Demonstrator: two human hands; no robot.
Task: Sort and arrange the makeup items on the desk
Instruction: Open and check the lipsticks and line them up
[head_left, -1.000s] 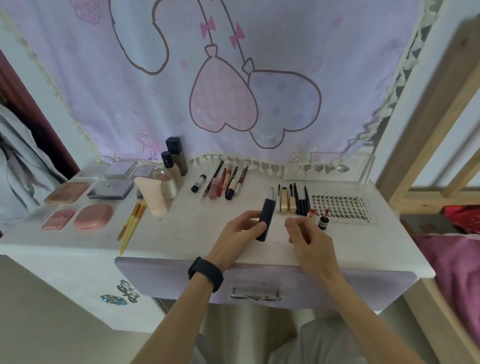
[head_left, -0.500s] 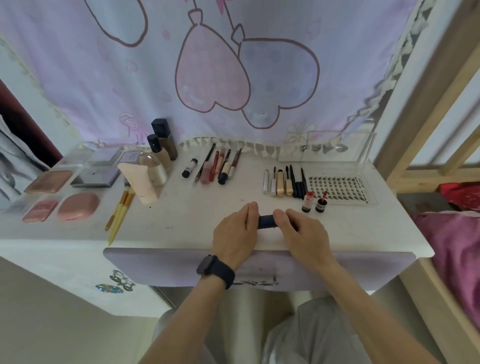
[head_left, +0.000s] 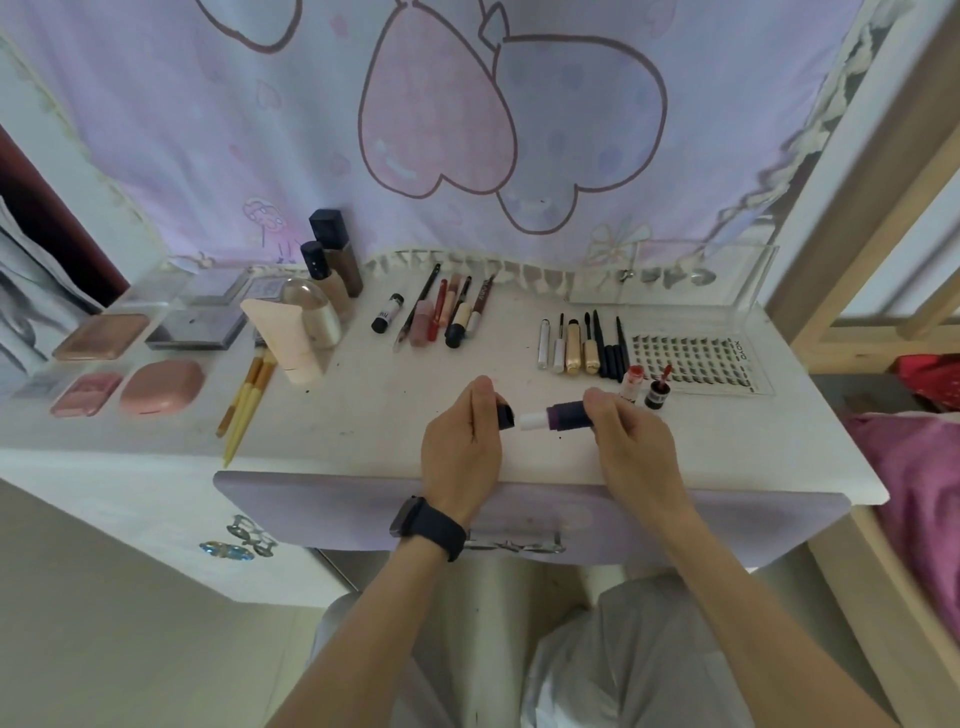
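Over the white worktop (head_left: 363, 415), near its front edge, the right grip (head_left: 634, 447) pinches one dark blue tube (head_left: 563, 415) (long axis left-right, white tip pointing left); the left grip (head_left: 460, 441) pinches one dark cap (head_left: 505, 415), just apart from the tip.

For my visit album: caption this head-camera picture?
Left hand holds the dark cap, right hand the uncapped navy stick, above the makeup desk.
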